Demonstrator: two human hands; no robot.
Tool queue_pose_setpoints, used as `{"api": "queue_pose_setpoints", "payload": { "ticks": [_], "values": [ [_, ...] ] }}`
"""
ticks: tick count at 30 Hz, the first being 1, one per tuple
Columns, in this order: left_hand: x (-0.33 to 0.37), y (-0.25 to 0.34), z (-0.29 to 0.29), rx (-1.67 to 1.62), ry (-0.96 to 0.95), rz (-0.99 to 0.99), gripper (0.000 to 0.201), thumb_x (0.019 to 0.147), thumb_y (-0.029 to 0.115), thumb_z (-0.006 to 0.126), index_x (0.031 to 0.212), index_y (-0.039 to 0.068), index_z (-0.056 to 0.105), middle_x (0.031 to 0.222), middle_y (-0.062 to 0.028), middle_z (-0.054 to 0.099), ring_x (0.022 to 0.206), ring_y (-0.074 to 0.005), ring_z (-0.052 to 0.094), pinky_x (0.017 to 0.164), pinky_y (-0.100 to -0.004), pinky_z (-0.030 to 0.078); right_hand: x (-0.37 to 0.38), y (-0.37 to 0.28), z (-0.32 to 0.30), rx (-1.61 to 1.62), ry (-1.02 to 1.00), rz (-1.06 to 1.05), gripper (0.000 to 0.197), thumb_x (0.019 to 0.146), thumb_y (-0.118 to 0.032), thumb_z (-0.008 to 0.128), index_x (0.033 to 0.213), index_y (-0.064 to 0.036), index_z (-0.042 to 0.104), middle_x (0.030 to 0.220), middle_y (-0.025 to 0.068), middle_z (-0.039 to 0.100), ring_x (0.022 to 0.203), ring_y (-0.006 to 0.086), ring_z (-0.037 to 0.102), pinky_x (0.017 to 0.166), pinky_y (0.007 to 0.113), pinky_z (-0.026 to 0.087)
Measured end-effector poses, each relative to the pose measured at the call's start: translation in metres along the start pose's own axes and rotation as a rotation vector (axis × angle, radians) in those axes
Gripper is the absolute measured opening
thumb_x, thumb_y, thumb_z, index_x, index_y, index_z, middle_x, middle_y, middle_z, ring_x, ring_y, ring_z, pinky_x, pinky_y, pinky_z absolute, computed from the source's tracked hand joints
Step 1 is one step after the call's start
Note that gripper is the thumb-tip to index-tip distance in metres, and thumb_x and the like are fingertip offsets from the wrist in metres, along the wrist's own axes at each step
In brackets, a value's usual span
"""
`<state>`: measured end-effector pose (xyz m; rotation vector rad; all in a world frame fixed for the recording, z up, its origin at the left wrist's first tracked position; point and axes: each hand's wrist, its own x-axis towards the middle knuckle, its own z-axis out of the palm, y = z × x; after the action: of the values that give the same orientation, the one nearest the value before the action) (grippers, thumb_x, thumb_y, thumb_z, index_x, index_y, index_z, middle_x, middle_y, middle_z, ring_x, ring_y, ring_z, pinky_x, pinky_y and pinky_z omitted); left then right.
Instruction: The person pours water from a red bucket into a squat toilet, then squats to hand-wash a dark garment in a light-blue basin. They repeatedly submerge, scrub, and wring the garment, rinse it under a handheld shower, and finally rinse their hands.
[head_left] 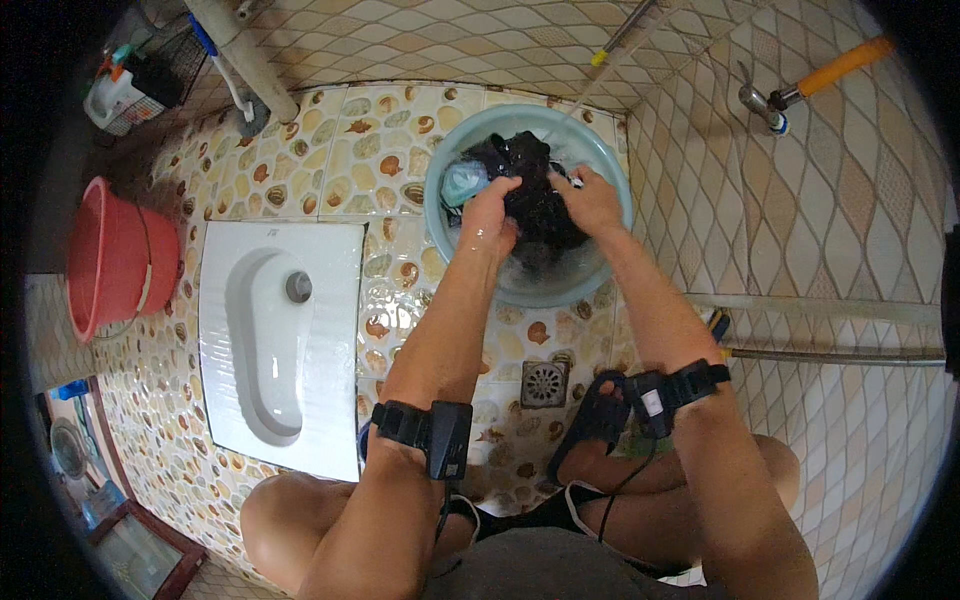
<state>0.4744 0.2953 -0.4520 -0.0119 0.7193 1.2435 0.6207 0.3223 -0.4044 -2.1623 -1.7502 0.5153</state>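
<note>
A round light-blue basin (436,235) stands on the tiled floor with water in it. Bunched inside is a wet black cloth (540,195), perhaps a garment. My left hand (487,212) is closed on the cloth's left side, thumb on top. On the other side my right hand (592,203) pinches the same cloth. Some fingers of both hands are hidden by the cloth. Beside my left hand, a pale teal piece (464,183) sits in the basin; I cannot make out its kind. Thin streams of water fall into the basin from above.
Left of the basin lies a white squat toilet (215,330), with a red bucket (128,260) farther left. A floor drain (545,384) is near my slippered foot (597,425). A brush (250,112) leans by a pipe (245,60). An orange-handled tap (785,97) juts from the right wall.
</note>
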Motion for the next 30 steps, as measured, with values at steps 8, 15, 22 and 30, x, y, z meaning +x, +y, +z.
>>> {"api": "queue_pose_setpoints", "payload": {
  "ticks": [8,15,22,30],
  "values": [
    [-0.033,0.029,0.054,1.373,-0.064,0.290,0.060,0.087,0.055,0.065,0.104,-0.002,0.068,0.094,-0.0127,0.069,0.091,-0.0245,0.063,0.089,-0.0359,0.047,0.001,-0.001,-0.072,-0.063,-0.689,-0.009,0.064,0.067,-0.041,0.083,0.112,0.0023,0.066,0.096,0.0244,0.069,0.097,0.0337,0.068,0.083,0.042,0.053],
    [-0.025,0.016,0.067,0.794,-0.300,0.416,0.068,0.089,0.062,0.058,0.099,-0.005,0.066,0.092,-0.0124,0.067,0.087,-0.0219,0.059,0.086,-0.0343,0.046,0.000,0.003,-0.036,0.812,-0.510,-0.172,0.058,0.067,-0.018,0.082,0.117,-0.0015,0.058,0.109,0.0107,0.065,0.097,0.0201,0.063,0.087,0.032,0.048],
    [0.002,-0.014,-0.009,-0.314,0.185,-0.110,0.095,0.083,0.068,0.061,0.143,0.000,0.032,0.138,-0.0243,0.043,0.124,-0.0399,0.048,0.105,-0.0461,0.043,0.021,0.034,-0.021,0.669,-0.509,0.014,0.062,0.080,-0.022,0.070,0.133,0.0008,0.048,0.111,0.0133,0.063,0.099,0.0212,0.062,0.091,0.033,0.050],
    [0.091,-0.042,-0.078,-0.207,0.312,-0.038,0.042,0.097,0.035,0.058,0.128,0.008,0.051,0.122,-0.0154,0.057,0.105,-0.0369,0.059,0.091,-0.0512,0.052,0.034,0.082,0.073,-0.083,-0.549,-0.017,0.061,0.090,-0.040,0.064,0.138,-0.0068,0.047,0.127,0.0234,0.060,0.117,0.0409,0.057,0.100,0.045,0.044]
  ]
}}
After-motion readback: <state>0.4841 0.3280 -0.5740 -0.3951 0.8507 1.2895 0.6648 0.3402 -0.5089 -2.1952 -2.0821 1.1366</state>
